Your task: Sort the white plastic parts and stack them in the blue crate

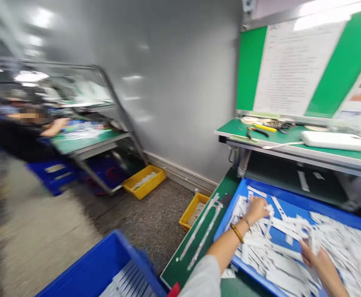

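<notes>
A blue tray (294, 197) full of flat white strip-like pieces (279, 264) lies on the green workbench. Over its left part, my left hand (256, 209) is closed, fingers pinching a thin white strip (270, 216) that hangs down. Bracelets circle that wrist. At the tray's front, my right hand (318, 260) is closed around another white strip (312, 239), which points upward. Motion blur hides the finer shape of both pieces.
Two long pale strips (203, 231) lie on the bench left of the tray. A blue bin (106, 255) stands at lower left, yellow bins (145, 181) on the floor. Pliers (257, 132) and a white device (336, 141) sit on the shelf. A person (26, 132) works at another table.
</notes>
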`<state>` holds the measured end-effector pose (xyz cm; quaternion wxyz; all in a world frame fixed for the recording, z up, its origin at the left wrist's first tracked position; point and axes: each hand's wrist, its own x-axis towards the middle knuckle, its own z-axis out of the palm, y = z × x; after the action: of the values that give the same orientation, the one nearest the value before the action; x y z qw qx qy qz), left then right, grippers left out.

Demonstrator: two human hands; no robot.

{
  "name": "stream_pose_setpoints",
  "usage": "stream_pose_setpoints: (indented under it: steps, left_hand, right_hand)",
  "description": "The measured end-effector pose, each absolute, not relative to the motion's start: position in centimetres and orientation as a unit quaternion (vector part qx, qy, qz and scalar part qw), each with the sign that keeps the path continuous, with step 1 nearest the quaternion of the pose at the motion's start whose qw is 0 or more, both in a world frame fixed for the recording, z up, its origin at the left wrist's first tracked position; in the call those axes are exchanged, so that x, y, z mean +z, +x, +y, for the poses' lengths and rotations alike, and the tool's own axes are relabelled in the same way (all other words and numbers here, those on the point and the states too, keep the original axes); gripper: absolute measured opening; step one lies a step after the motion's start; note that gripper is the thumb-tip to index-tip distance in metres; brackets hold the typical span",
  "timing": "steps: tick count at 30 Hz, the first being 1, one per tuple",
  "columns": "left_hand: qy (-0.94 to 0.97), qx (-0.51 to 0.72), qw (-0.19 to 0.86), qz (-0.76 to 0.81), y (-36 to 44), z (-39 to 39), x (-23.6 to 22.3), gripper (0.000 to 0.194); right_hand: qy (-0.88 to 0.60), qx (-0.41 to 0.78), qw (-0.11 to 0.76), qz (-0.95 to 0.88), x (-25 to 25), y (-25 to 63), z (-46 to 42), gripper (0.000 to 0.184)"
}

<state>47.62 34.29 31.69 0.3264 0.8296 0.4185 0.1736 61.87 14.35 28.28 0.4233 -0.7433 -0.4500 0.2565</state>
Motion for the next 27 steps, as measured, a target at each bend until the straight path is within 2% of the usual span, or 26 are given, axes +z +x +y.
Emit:
stream_pose_setpoints:
  steps: [2,6,9,11,15,23,27]
  left_hand:
    - [0.810,0.204,0.370,0.406,48.2,34.1,32.6,0.020]
    - [0.781,0.218,0.486,0.326,48.5,32.3,34.7,0.034]
    - [0.683,0.262,0.644,0.225,47.6,30.3,36.7,0.047]
    - [0.643,0.271,0.689,0.199,47.0,29.1,38.0,0.048]
    - [0.634,0.264,0.696,0.210,46.7,27.5,39.6,0.046]
    - [0.695,0.326,0.570,0.293,47.2,26.5,40.5,0.031]
    - [0.715,0.281,0.582,0.266,46.7,27.0,41.1,0.032]
  right_hand:
    - [-0.750,0.276,0.436,-0.415,29.7,60.9,13.9,0.058]
    - [-0.740,0.237,0.530,-0.341,32.4,58.8,14.9,0.054]
    - [-0.674,0.321,0.586,-0.316,33.8,57.1,15.6,0.058]
    - [-0.614,0.401,0.610,-0.300,34.4,56.2,15.7,0.063]
    - [-0.530,0.491,0.636,-0.271,35.2,55.0,15.4,0.061]
    - [-0.561,0.453,0.641,-0.263,35.3,54.7,14.6,0.057]
    - [-0.522,0.506,0.647,-0.229,35.7,54.9,13.6,0.053]
